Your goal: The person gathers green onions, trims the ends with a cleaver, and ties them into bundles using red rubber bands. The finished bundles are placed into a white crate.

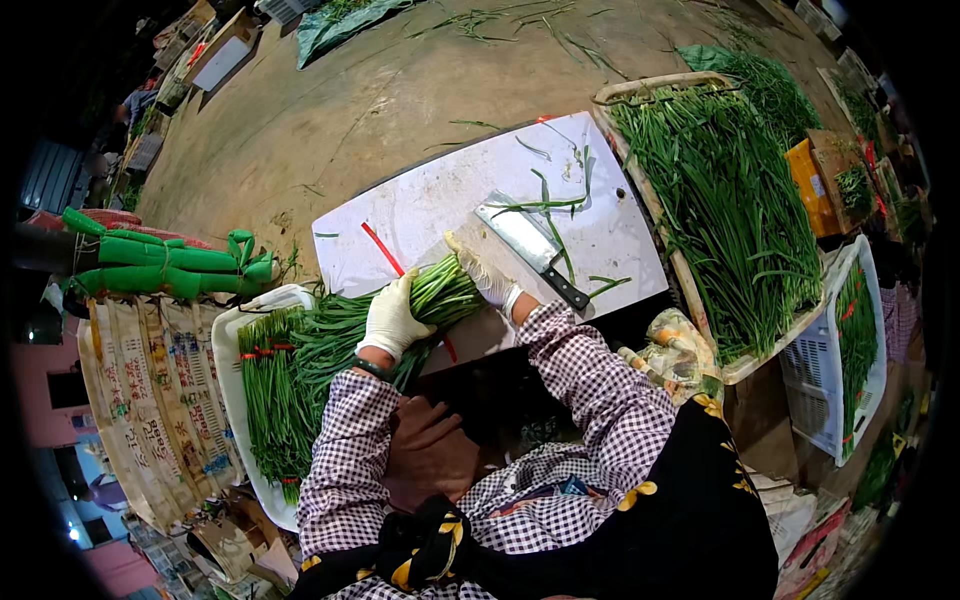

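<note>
A thick bunch of long green stalks (442, 289), perhaps garlic chives or garlic stems, lies across the near left of a white board (420, 202). My left hand (394, 319), in a pale glove, grips the bunch from above. At its pale cut ends rests my gloved right hand (484, 274), palm against the ends with fingers extended. A red tie strip (382, 249) runs under the bunch, one end showing beyond it and another bit on the near side. Right of my right hand lies a cleaver (529, 240) with a black handle, loose leaves around it.
A white crate (225, 352) at left holds red-tied bunches. On the right, a large crate (652, 202) is heaped with loose greens. Green wrapped rolls (172, 262) lie beyond the left crate. Another white crate (814, 382) stands at far right. Leaf scraps litter the concrete floor (300, 127).
</note>
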The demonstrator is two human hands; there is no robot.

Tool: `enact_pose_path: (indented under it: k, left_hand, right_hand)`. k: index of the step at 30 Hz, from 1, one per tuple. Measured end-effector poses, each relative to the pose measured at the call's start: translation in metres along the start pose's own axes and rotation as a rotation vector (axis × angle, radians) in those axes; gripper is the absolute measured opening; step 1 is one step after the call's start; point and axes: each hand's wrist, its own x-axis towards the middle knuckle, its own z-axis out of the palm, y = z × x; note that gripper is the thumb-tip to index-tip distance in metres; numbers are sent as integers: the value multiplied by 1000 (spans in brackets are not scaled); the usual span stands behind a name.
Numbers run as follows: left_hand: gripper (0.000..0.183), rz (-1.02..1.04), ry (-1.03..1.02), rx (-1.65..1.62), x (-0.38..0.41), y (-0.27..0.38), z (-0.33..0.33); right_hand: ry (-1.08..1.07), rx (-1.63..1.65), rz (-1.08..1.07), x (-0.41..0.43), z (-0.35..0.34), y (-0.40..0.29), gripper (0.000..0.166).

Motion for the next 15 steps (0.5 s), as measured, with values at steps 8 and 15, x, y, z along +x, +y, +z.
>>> enact_pose_path:
  k: [8, 15]
  left_hand:
    - [109, -1, 50, -132, 0, -11, 6]
    - [112, 25, 0, -217, 6, -19, 4]
  right_hand:
    - [792, -59, 65, -65, 12, -28, 10]
    - [625, 160, 135, -83, 69, 7, 39]
